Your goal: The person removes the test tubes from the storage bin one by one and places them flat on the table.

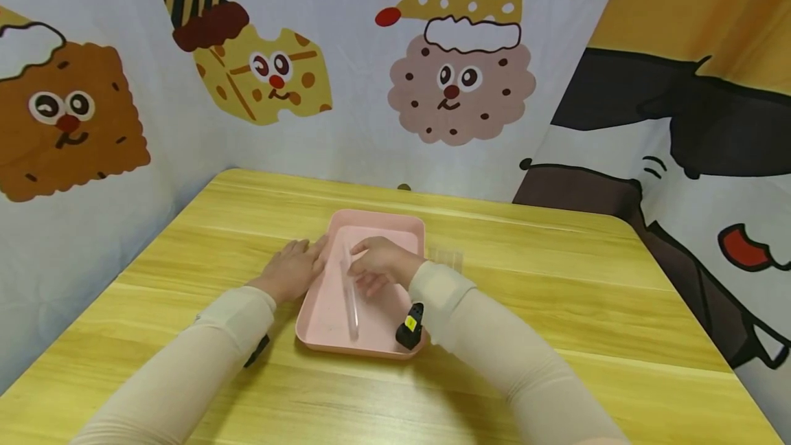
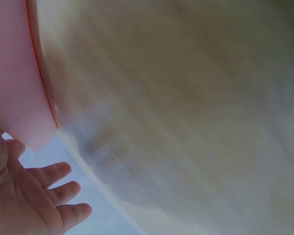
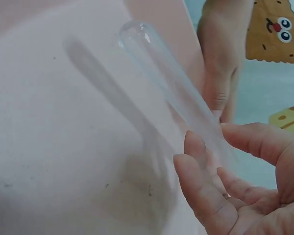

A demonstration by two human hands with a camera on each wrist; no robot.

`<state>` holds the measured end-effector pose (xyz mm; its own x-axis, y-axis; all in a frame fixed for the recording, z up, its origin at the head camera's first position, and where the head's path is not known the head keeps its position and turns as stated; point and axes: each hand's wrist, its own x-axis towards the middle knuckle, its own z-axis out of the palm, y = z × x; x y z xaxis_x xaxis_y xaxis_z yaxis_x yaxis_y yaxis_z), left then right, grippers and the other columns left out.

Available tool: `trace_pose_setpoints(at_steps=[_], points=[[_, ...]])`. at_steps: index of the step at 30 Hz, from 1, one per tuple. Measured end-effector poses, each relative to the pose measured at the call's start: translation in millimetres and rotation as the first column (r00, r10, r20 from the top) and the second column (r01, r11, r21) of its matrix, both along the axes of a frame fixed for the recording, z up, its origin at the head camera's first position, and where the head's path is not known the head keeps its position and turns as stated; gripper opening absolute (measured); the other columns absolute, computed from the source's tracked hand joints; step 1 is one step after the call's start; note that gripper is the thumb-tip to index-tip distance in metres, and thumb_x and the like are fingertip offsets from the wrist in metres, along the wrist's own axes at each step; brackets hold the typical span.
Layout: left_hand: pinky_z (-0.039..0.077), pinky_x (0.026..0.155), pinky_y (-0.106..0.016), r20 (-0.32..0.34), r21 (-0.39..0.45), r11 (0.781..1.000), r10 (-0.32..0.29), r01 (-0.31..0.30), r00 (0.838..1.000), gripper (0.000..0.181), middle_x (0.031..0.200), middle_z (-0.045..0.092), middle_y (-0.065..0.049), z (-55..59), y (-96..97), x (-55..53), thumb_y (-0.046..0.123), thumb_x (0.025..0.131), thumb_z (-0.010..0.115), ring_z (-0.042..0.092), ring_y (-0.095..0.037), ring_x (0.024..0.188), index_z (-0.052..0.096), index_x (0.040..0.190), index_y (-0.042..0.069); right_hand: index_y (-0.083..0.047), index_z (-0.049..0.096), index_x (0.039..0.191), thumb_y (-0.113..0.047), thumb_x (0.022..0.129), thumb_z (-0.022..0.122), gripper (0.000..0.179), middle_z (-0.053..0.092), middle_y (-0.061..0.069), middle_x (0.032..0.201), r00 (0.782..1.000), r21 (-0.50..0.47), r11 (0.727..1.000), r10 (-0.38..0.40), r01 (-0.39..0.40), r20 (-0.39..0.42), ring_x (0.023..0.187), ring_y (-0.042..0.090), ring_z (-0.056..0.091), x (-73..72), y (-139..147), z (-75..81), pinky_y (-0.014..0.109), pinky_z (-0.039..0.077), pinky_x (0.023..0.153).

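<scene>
A clear test tube (image 1: 350,301) with a rounded end slants over the inside of a pink tray (image 1: 383,340). My right hand (image 1: 380,263) pinches its upper part between thumb and fingers. In the right wrist view the tube (image 3: 159,68) casts a separate shadow on the tray floor, with its rounded end pointing away from the right hand (image 3: 240,181). My left hand (image 1: 293,268) rests at the tray's left side, thumb by the rim. The left wrist view has the left hand (image 2: 29,196) with its fingers extended beside the tray wall (image 2: 14,73).
The tray stands on a yellow wood-grain table (image 1: 525,376). Just right of it is a faint, see-through object (image 1: 446,257) with upright lines, its kind unclear. A cartoon-printed cloth (image 1: 358,143) hangs behind the table. Small dark specks mark the tray floor.
</scene>
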<state>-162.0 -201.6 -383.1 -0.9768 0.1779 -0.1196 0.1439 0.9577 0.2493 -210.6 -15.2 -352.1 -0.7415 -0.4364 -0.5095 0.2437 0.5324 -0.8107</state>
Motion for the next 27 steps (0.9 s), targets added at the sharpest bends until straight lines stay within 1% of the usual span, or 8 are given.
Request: trace_pose_setpoints(at_steps=[5,9,16,18,21,27], points=[[0.025,0.109,-0.064,0.009,0.011,1.000,0.006,-0.007,1.000,0.054,0.147,0.031,-0.035,-0.1,-0.6,-0.2,0.034,0.107,0.025,0.027,-0.053,0.135,0.019,0.155,0.011,-0.005,0.050,0.135,-0.003,0.084,0.070,0.055,0.068,0.015,0.087,0.999,-0.008,1.000,-0.022,0.022,-0.024,0.078,0.028,0.070,0.2,6,4.9,0.039,0.059,0.062],[0.024,0.110,-0.064,0.013,0.017,1.000,0.006,-0.006,1.000,0.054,0.147,0.030,-0.035,0.5,-0.4,0.3,0.034,0.107,0.024,0.026,-0.053,0.136,0.018,0.155,0.011,-0.007,0.050,0.135,-0.002,0.083,0.070,0.056,0.069,0.015,0.090,0.998,-0.042,0.998,-0.048,0.047,-0.039,0.080,0.028,0.071,1.3,10,8.9,0.041,0.060,0.066],[0.023,0.110,-0.063,0.009,0.023,1.000,-0.010,0.010,1.000,0.054,0.147,0.031,-0.035,-0.4,-0.2,0.2,0.033,0.106,0.025,0.026,-0.052,0.136,0.018,0.155,0.010,-0.009,0.050,0.137,-0.005,0.086,0.069,0.054,0.067,0.012,0.109,0.995,-0.086,0.994,-0.068,0.062,-0.075,0.086,0.026,0.071,3.7,18,14.2,0.044,0.059,0.073],[0.023,0.111,-0.063,0.008,0.025,1.000,-0.016,0.016,1.000,0.054,0.146,0.031,-0.036,-0.3,-0.1,0.5,0.032,0.106,0.025,0.026,-0.052,0.136,0.018,0.155,0.009,-0.009,0.050,0.137,-0.004,0.086,0.069,0.054,0.065,0.013,0.112,0.993,-0.106,0.992,-0.081,0.072,-0.081,0.086,0.027,0.071,4.3,21,15.7,0.045,0.058,0.074],[0.023,0.111,-0.062,0.011,0.025,1.000,-0.018,0.018,1.000,0.054,0.146,0.031,-0.035,0.5,0.2,0.9,0.032,0.106,0.026,0.026,-0.052,0.136,0.018,0.155,0.009,-0.009,0.050,0.136,-0.004,0.086,0.068,0.054,0.065,0.015,0.113,0.991,-0.129,0.988,-0.100,0.088,-0.088,0.087,0.027,0.071,5.0,24,18.1,0.045,0.058,0.075],[0.025,0.111,-0.061,-0.006,-0.002,0.999,-0.038,0.038,0.999,0.054,0.145,0.034,-0.035,0.6,-0.2,0.5,0.030,0.107,0.027,0.030,-0.051,0.135,0.019,0.155,0.007,-0.008,0.049,0.137,-0.003,0.086,0.068,0.054,0.066,0.014,0.109,0.988,-0.157,0.982,-0.120,0.105,-0.092,0.085,0.025,0.071,3.2,31,19.5,0.042,0.059,0.072]])
